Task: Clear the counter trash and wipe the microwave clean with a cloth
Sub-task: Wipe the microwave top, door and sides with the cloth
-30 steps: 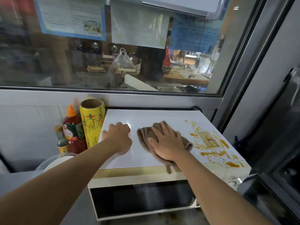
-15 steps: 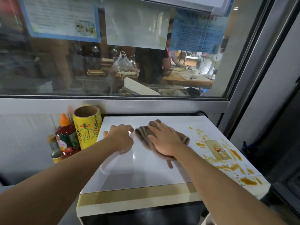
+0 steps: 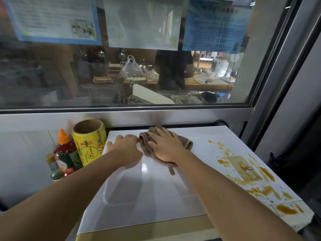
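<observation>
The white microwave [image 3: 156, 197] fills the middle of the view, seen from above. A brown cloth [image 3: 184, 142] lies bunched near the back edge of its top. My right hand [image 3: 165, 146] presses flat on the cloth with fingers spread. My left hand [image 3: 125, 148] rests on the microwave top just left of the cloth, fingers curled under and touching the cloth's edge. Orange-brown sauce stains [image 3: 257, 186] cover the right side of the top around a small label.
A yellow roll of wrap [image 3: 89, 141], a red sauce bottle with orange cap [image 3: 66, 153] and a small bottle [image 3: 53, 167] stand left of the microwave. A glass window [image 3: 121, 75] with papers rises behind. A dark appliance [image 3: 305, 136] stands at the right.
My right hand has pushed the cloth toward the back edge of the microwave top, and my left hand moved back with it. The view has shifted closer over the top.
</observation>
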The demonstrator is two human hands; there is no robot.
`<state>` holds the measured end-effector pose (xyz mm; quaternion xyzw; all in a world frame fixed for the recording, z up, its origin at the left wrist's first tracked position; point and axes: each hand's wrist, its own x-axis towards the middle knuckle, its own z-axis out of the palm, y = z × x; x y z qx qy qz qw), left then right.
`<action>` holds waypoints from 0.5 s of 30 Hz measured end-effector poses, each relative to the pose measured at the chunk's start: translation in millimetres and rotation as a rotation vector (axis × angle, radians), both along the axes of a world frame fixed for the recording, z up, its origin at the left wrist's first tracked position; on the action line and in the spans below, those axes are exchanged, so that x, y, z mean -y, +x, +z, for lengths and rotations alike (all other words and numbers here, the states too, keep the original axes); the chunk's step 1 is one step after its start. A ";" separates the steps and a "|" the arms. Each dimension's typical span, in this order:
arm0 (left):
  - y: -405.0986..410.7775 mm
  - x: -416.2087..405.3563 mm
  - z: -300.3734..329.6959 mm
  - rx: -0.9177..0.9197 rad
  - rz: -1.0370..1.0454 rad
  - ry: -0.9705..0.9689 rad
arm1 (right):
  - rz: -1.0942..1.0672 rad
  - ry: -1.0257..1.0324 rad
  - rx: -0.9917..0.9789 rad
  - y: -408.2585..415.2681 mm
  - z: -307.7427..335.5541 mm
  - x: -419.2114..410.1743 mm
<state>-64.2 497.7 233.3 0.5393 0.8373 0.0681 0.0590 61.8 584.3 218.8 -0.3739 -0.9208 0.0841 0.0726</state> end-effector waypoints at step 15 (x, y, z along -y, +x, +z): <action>1.5 -19.3 11.0 0.070 0.048 -0.114 | 0.016 0.022 0.001 3.1 0.2 -24.1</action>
